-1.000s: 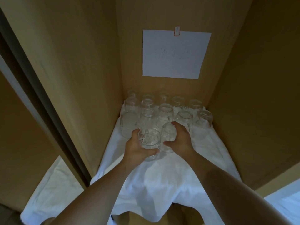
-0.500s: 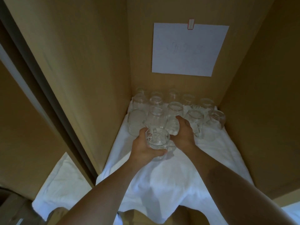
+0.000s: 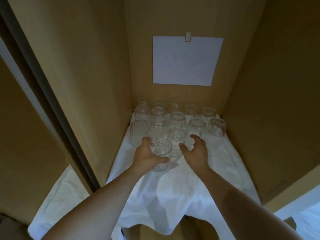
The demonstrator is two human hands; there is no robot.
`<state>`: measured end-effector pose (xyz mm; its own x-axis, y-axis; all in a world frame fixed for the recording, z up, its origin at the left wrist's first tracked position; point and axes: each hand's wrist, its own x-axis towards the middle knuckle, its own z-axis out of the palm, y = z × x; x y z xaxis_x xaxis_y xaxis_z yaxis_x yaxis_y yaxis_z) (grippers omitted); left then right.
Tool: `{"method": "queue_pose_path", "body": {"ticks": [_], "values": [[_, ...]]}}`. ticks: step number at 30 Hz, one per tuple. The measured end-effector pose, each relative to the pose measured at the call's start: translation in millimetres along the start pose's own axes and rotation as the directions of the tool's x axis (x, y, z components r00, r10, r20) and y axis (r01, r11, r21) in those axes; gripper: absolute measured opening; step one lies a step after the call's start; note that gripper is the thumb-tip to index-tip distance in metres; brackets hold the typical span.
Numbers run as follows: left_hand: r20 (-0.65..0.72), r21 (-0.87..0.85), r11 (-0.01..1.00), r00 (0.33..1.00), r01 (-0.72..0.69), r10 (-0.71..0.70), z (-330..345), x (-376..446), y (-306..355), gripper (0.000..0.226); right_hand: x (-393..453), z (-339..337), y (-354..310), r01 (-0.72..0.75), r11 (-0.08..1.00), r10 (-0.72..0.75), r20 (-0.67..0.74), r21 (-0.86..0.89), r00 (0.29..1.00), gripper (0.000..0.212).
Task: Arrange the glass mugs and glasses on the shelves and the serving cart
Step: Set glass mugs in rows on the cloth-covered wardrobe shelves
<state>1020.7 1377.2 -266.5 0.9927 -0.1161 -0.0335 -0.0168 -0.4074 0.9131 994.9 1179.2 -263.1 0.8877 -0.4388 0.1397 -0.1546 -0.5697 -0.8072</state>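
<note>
My left hand (image 3: 147,155) grips a clear glass mug (image 3: 160,152) that stands at the front of the group, thumb curled under its near side. My right hand (image 3: 196,150) hovers just right of it with fingers spread, holding nothing. Right behind the gap between my hands stands another clear glass (image 3: 177,139). Several more glasses and mugs (image 3: 178,118) stand in rows at the back of the shelf, on a white cloth (image 3: 173,191).
The shelf is a narrow wooden compartment with a left wall (image 3: 83,84), a right wall (image 3: 273,101) and a back panel carrying a white paper sheet (image 3: 187,61). The cloth's front part hangs over the shelf edge. Another white cloth (image 3: 57,201) lies lower left.
My right hand has let go of the glass it was pushing into the group and drawn back with fingers spread. My left hand still holds its mug.
</note>
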Motion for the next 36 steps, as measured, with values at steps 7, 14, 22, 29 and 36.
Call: {"method": "queue_pose_path", "body": {"ticks": [7,14,22,29,36], "values": [[-0.052,-0.213,0.977,0.998,0.029,-0.041,-10.1,-12.1,33.9,0.107,-21.5,-8.2,15.0,0.036,0.998,-0.034,-0.031,0.054,0.999,0.019],[0.041,-0.389,0.912,0.991,0.135,-0.129,-1.8,-21.0,97.6,0.092,-32.6,-26.0,0.9,0.314,0.946,-0.322,0.147,0.077,0.935,0.116],[0.308,-0.303,0.94,0.95,0.157,-0.06,18.9,-21.3,114.5,0.089,-43.5,-62.0,18.5,0.425,0.905,-0.421,-0.12,0.002,0.899,0.101],[-0.014,-0.058,0.998,1.0,-0.02,0.019,17.3,1.6,85.3,0.084,-49.7,-96.3,35.0,0.257,0.965,-0.261,-0.132,-0.047,0.956,0.088],[0.02,0.226,0.964,0.99,-0.141,0.14,23.0,7.4,57.9,0.063,-39.2,-106.5,50.7,0.097,0.986,-0.114,-0.118,-0.137,0.986,0.097]]}}
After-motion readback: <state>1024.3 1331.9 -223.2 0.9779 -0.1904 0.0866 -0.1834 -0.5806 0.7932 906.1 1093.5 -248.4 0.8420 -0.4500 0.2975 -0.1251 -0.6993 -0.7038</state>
